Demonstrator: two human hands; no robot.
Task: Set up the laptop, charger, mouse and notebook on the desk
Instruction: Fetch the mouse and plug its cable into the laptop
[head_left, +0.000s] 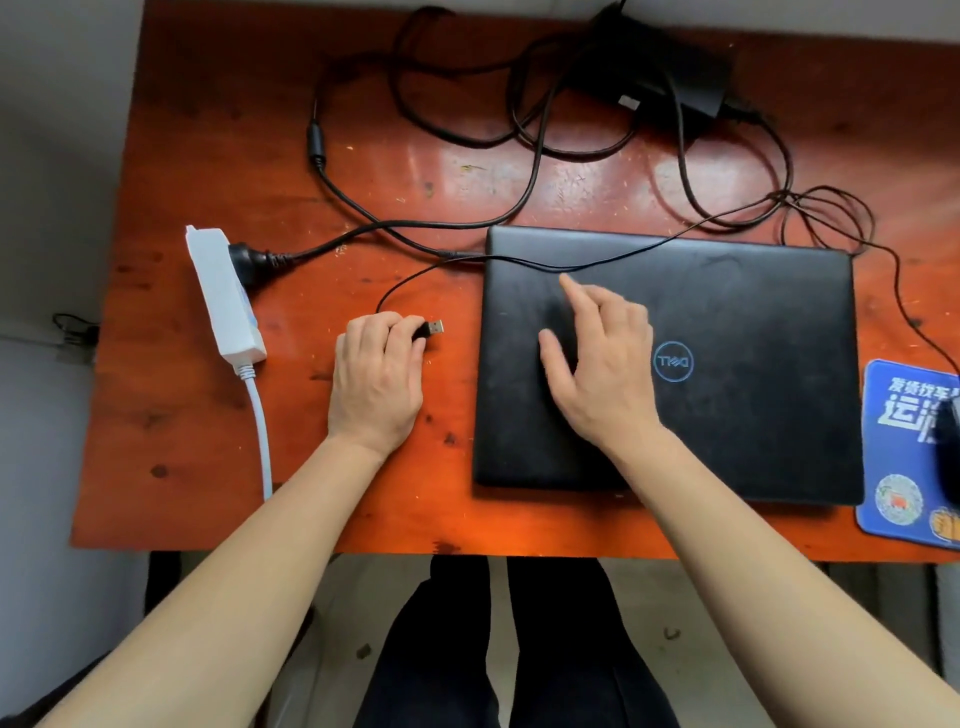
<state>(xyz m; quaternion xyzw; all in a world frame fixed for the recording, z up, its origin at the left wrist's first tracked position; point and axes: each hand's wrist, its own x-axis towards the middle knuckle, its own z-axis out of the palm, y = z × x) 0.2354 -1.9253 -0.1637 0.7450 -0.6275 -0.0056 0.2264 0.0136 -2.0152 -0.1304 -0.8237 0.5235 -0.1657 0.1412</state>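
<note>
A closed black laptop (753, 374) lies on the orange wooden desk (208, 467), right of centre. My right hand (602, 358) rests flat on its lid, fingers spread. My left hand (376, 384), left of the laptop, pinches the mouse's USB plug (435, 328), metal tip pointing at the laptop's left edge. The thin mouse cable (623, 260) runs from it across the lid's far edge toward the black mouse (948, 447), half cut off on a blue mouse pad (898, 467) at the right. The black charger brick (670, 78) sits at the back. No notebook shows.
A white power strip (223, 296) lies at the left with the charger's black plug (249, 260) in it and a white cord hanging over the desk's front edge. Loose black charger cables (467, 130) sprawl over the back of the desk. My legs show below the desk.
</note>
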